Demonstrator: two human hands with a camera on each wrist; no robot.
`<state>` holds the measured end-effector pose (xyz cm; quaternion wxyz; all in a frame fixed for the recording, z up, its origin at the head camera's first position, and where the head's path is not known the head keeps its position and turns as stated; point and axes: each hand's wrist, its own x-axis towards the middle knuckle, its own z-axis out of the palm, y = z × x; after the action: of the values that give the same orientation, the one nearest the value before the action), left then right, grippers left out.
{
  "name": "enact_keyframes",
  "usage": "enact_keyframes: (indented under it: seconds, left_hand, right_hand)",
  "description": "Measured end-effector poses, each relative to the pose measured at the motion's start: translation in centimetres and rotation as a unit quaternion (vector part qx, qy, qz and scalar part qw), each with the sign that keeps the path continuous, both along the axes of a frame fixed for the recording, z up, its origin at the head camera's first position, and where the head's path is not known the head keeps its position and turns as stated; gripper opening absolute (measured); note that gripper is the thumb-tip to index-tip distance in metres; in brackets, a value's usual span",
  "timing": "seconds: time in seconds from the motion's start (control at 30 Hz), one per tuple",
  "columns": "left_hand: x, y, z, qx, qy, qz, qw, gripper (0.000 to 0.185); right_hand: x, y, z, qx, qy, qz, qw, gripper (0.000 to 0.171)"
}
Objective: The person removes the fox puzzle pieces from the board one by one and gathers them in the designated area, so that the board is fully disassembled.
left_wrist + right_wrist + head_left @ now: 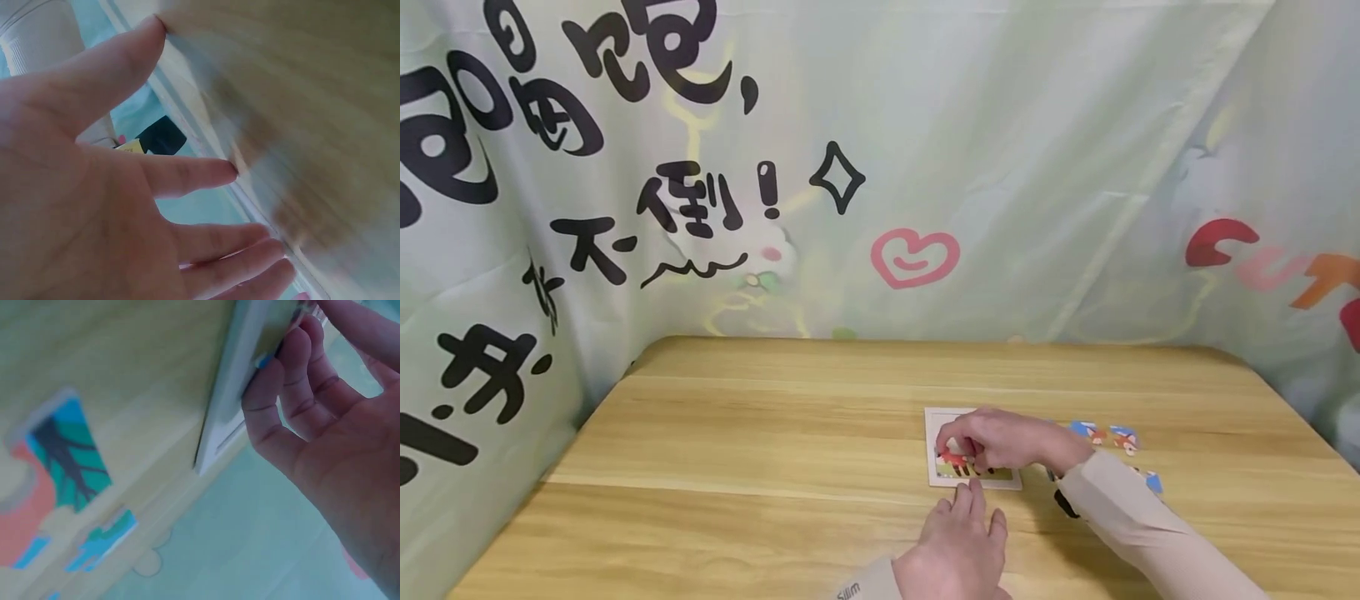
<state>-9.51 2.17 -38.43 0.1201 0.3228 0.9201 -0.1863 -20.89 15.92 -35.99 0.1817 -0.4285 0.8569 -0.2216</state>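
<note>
On the wooden table (775,433), near its front-right part, lies a small white-framed puzzle board (938,421), partly filled with coloured pieces. Right hand (1000,442): reaching in from the right in a beige sleeve (1120,508), palm down over the board, fingers curled, their tips at a red piece (953,458) on the board's surface; the wrist view shows the bent fingers (281,394) at the board's edge, though whether they actually pinch a piece cannot be told. Left hand (958,546): resting just in front of the board, fingers relaxed and nearly straight, the index fingertip at the board's near edge, holding nothing; its wrist view shows the open palm (81,219) with spread fingers. Loose puzzle pieces (1105,435), blue and orange, lie on the table just right of the board, behind the right forearm. A printed cloth backdrop (880,167) surrounds the table.
</note>
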Motion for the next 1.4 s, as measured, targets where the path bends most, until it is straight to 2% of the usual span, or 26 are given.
enact_keyframes:
  seconds: [0.13,0.3,0.4,0.57,0.67,0.73,0.8,0.93,1.0,1.13,1.27,1.4]
  left_hand:
    - [0.1,-0.1,0.0,0.011,-0.003,0.001,0.9999,0.083]
    - [0.0,0.2,0.3,0.006,-0.005,-0.014,0.9999,0.085]
    - [-0.1,0.3,0.4,-0.002,0.001,-0.021,0.9998,0.087]
    - [-0.1,0.3,0.4,-0.009,0.028,-0.018,0.9994,0.090]
    - [0.0,0.3,0.3,-0.014,0.040,-0.018,0.9989,0.090]
    - [0.0,0.3,0.3,-0.014,0.038,-0.019,0.9990,0.090]
    - [0.0,0.3,0.3,-0.015,0.031,-0.018,0.9992,0.090]
    - [0.0,0.3,0.4,-0.015,0.018,-0.017,0.9996,0.090]
    - [0.0,0.3,0.4,-0.017,0.017,-0.019,0.9995,0.090]
    - [-0.1,0.2,0.6,-0.025,0.022,-0.033,0.9989,0.090]
    - [-0.3,0.2,0.8,-0.033,0.020,-0.041,0.9984,0.091]
    - [-0.2,0.2,0.7,-0.031,0.008,-0.034,0.9989,0.090]
  right_hand:
    - [0.2,-0.1,-0.2,0.002,-0.013,-0.003,1.000,0.054]
    - [0.5,0.4,-0.2,-0.017,-0.016,-0.005,1.000,0.054]
    - [0.4,0.5,-0.2,-0.034,-0.015,0.003,0.999,0.054]
    - [0.0,0.3,-0.3,-0.063,-0.043,0.006,0.997,0.047]
    - [-0.3,0.3,-0.4,-0.076,-0.007,0.029,0.997,0.043]
    - [-0.5,0.3,-0.5,-0.081,0.023,0.045,0.995,0.039]
    - [-0.8,0.3,-0.5,-0.088,0.030,0.048,0.994,0.032]
    - [-1.0,0.3,-0.3,-0.093,-0.020,0.013,0.995,0.020]
    - [-1.1,0.3,0.0,-0.092,-0.029,-0.012,0.995,0.018]
    - [-1.1,0.8,0.8,-0.095,-0.012,-0.052,0.994,0.017]
    - [-1.1,1.7,1.3,-0.097,0.021,-0.058,0.993,0.018]
    - [-0.8,2.8,1.5,-0.095,0.026,-0.062,0.993,0.015]
